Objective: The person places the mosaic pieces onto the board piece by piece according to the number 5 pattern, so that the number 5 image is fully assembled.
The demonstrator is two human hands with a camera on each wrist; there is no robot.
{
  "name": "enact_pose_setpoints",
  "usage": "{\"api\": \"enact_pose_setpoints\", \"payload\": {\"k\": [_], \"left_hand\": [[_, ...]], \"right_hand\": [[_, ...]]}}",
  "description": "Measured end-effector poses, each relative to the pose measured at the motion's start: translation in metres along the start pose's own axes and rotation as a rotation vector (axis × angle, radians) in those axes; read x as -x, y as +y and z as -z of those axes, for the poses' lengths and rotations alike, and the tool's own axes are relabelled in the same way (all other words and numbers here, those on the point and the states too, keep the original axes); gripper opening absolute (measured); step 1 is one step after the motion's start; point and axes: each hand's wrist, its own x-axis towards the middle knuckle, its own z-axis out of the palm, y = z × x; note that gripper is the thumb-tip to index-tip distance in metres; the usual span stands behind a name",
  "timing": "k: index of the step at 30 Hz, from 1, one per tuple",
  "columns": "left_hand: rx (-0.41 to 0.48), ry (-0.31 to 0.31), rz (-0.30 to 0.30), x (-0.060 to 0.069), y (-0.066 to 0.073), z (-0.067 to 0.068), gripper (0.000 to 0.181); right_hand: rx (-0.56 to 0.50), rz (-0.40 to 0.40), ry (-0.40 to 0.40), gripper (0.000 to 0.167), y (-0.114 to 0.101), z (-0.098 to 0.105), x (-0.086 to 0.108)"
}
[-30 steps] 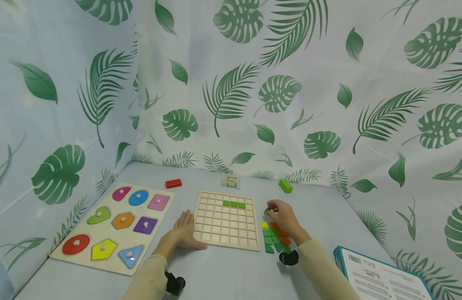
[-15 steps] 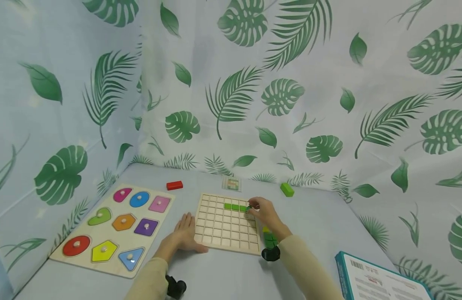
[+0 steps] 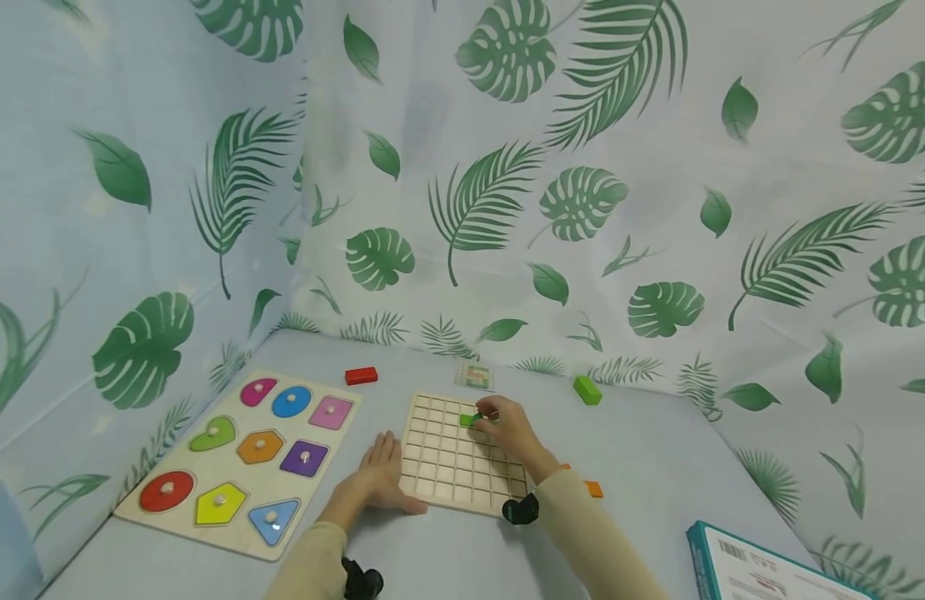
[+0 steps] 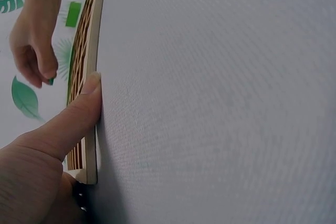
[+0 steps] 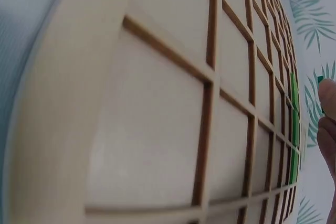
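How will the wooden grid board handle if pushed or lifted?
The grid board is probably stiff: its wooden rim looks solid. Pushed, it would likely slide rather than tip, as it lies flat and low on the table. Tilted, it might shed the green tiles, which sit in its cells with no visible fastening.
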Motion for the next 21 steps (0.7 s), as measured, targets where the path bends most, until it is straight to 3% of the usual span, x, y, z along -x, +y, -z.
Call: {"api": "enact_pose_setpoints", "payload": {"k": [3, 9, 14, 21], "left_hand": [[-0.002, -0.001, -0.007, -0.004, -0.004, -0.004, 0.114], [-0.022, 0.046, -0.030, -0.027, -0.026, -0.027, 0.119], [-0.009, 0.047, -0.033, -0.022, -0.022, -0.022, 0.118], [-0.008, 0.038, -0.028, -0.021, -0.020, -0.021, 0.117]], "right_hand": [[0.010, 0.018, 0.016, 0.031, -0.001, -0.006, -0.003], [0.034, 0.007, 0.029, 0.028, -0.001, -0.018, -0.007], [0.044, -0.012, 0.041, 0.027, -0.006, -0.026, -0.010], [0.045, -0.142, 0.025, 0.029, -0.007, -0.035, -0.016]]}}
